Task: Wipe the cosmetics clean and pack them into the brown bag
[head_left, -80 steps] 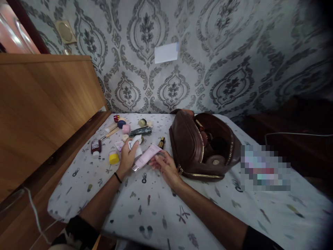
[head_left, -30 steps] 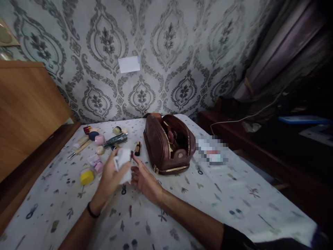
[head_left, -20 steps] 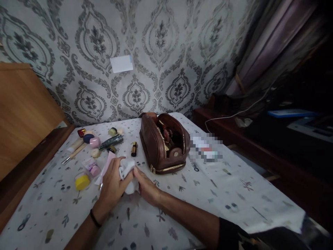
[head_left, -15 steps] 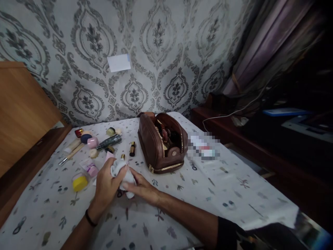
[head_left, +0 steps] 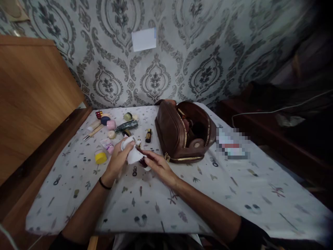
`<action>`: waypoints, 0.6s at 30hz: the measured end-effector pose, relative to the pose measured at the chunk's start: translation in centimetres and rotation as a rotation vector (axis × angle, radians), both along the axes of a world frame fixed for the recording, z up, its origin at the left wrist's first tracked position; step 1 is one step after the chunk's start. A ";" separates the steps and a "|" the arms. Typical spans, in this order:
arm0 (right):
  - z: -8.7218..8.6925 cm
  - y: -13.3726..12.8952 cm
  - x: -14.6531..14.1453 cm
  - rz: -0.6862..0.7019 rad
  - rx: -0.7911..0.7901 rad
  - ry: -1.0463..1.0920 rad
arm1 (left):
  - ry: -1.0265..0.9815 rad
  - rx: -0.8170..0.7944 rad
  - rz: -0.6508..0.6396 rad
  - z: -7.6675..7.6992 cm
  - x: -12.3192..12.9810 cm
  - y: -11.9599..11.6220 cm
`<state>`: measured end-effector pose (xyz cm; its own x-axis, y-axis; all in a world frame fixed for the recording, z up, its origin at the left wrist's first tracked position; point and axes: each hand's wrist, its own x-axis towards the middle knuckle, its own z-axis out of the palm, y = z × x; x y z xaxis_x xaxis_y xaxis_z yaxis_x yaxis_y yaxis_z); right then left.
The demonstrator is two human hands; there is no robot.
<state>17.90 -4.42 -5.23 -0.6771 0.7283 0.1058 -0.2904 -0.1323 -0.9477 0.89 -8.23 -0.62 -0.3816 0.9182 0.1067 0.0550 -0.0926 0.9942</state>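
Observation:
My left hand is closed around a crumpled white cloth. Against that cloth, my right hand pinches a small dark reddish item; fingers and cloth cover much of it, so its kind is unclear. Just beyond the hands stands a small dark bottle with gold bands. To the right, a brown leather toiletry bag gapes with its zip undone, and several items show inside. A yellow-based jar and a white-and-purple tube lie left of my left hand.
Several cosmetics lie at the back left, among them a pink jar, a dark green patterned case and a wooden-handled brush. A wooden panel borders the left side. A blurred-out item lies right of the bag.
The view has shifted, so the table things sit further right and higher. The cloth has opened out somewhat, and the dark reddish item now shows at my right fingertips.

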 end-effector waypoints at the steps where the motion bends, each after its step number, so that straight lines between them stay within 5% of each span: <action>1: 0.0 0.1 0.0 -0.020 0.004 0.004 | 0.001 0.003 -0.025 0.1 -0.1 -0.1; 7: -0.7 0.6 -0.2 -0.137 0.063 -0.028 | -0.042 -0.037 -0.206 0.8 -0.1 -0.7; 18: -0.5 -0.2 -0.6 -0.106 0.205 -0.103 | -0.250 0.025 -0.018 0.0 -0.3 0.3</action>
<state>17.34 -4.63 -5.78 -0.6126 0.7666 0.1927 -0.1929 0.0914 -0.9770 0.55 -7.96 -0.60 -0.3822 0.9235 0.0336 -0.1945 -0.1159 0.9740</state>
